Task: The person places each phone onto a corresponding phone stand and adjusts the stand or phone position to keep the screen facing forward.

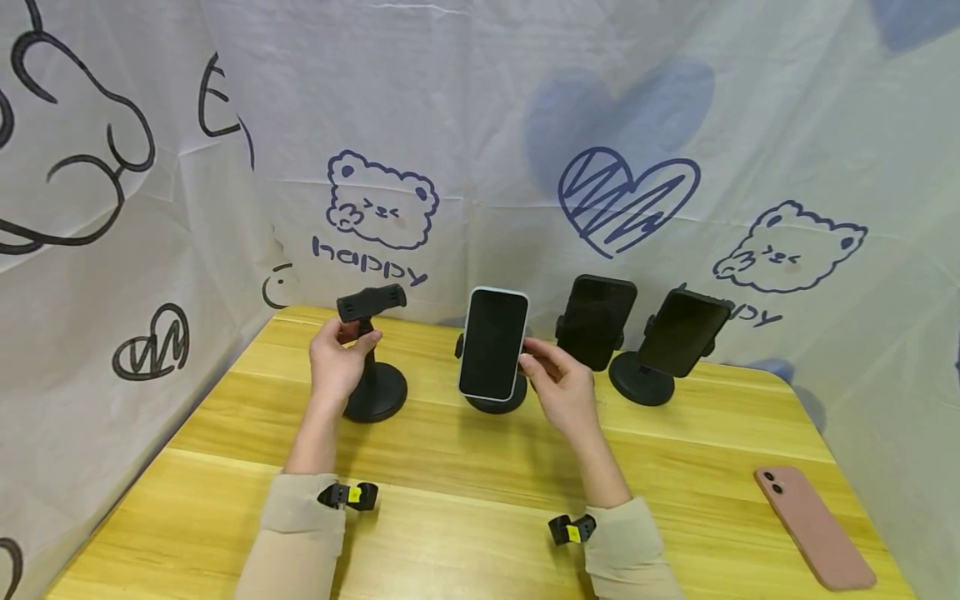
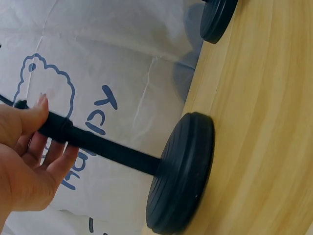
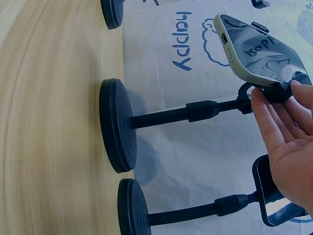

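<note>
On the left stands a black phone stand (image 1: 377, 393) with an empty clamp head. My left hand (image 1: 337, 360) grips its upper stem just below the head; the left wrist view shows thumb and fingers around the stem (image 2: 115, 151). In the middle, a white-edged phone (image 1: 493, 346) sits upright in a second black phone stand (image 1: 498, 406). At that phone's right edge, my right hand (image 1: 566, 393) pinches the side of the stand's clamp (image 3: 278, 92), thumb in front and fingers behind. The back of the clamp is hidden in the head view.
Two dark phones, one in the middle right (image 1: 597, 323) and one farther right (image 1: 684, 333), stand in black holders. A pink phone (image 1: 816, 529) lies camera side up near the table's right edge. Behind the wooden table (image 1: 450, 492) hangs a printed white cloth (image 1: 495, 125).
</note>
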Demonstrator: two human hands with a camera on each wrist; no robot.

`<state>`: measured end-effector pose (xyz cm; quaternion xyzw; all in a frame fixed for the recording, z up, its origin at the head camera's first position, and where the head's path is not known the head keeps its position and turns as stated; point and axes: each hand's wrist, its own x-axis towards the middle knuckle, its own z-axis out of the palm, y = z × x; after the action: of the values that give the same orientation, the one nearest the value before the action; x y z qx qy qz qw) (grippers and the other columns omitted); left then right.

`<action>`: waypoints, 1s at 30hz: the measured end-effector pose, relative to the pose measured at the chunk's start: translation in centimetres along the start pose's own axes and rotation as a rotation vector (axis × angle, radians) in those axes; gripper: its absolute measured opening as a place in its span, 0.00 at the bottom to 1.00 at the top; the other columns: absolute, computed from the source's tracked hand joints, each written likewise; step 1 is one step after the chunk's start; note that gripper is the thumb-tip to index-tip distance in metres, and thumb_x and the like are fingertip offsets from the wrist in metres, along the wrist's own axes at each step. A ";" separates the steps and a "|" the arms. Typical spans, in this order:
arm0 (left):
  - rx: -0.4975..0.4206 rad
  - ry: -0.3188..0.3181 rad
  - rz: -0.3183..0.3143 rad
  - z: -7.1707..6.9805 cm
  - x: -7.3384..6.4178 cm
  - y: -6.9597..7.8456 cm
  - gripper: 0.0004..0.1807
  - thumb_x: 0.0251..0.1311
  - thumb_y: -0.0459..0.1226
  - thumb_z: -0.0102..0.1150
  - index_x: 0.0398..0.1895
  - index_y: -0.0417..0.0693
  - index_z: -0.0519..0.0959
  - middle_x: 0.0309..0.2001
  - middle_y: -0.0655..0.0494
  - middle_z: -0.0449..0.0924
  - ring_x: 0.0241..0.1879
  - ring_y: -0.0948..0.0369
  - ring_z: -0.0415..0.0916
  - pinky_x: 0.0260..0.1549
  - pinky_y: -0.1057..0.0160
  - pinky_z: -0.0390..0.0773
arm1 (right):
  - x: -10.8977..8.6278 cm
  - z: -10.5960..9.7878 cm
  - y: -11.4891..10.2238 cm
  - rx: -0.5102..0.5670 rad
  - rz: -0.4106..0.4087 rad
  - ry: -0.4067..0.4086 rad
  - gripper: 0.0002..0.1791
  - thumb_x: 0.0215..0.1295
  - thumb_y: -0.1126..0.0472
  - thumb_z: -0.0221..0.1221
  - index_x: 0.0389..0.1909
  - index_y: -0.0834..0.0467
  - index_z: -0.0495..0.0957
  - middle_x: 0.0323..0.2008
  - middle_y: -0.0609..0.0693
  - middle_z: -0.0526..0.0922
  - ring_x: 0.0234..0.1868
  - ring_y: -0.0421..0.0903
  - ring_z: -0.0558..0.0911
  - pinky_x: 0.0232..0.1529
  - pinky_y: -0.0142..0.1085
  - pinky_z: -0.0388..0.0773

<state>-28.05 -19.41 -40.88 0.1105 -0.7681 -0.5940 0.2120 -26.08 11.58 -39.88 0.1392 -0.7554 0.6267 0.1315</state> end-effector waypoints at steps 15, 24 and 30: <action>0.008 -0.243 0.088 0.6 -0.5 0.5 0.16 0.61 0.32 0.74 0.51 0.36 0.84 0.44 0.39 0.86 0.47 0.49 0.81 0.50 0.55 0.77 | 0.0 0.0 0.0 0.001 0.010 -0.003 0.17 0.72 0.68 0.63 0.59 0.69 0.82 0.52 0.66 0.86 0.47 0.61 0.88 0.46 0.25 0.83; 0.032 -0.322 0.122 0.6 -0.6 0.4 0.13 0.58 0.30 0.76 0.42 0.35 0.82 0.40 0.43 0.80 0.45 0.52 0.77 0.43 0.57 0.75 | 0.0 -0.1 -0.1 -0.001 0.020 -0.002 0.17 0.72 0.68 0.63 0.58 0.69 0.82 0.52 0.65 0.86 0.46 0.55 0.89 0.46 0.26 0.83; 0.031 -0.375 0.106 0.2 -0.5 0.2 0.15 0.57 0.31 0.77 0.44 0.38 0.82 0.39 0.46 0.77 0.52 0.48 0.77 0.48 0.52 0.74 | 0.1 0.0 0.0 0.016 0.027 -0.003 0.17 0.73 0.68 0.63 0.59 0.69 0.82 0.51 0.66 0.86 0.42 0.41 0.88 0.46 0.26 0.83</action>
<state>-27.65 -19.00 -40.79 -0.0395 -0.8079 -0.5804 0.0948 -26.14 11.62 -39.86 0.1311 -0.7523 0.6343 0.1207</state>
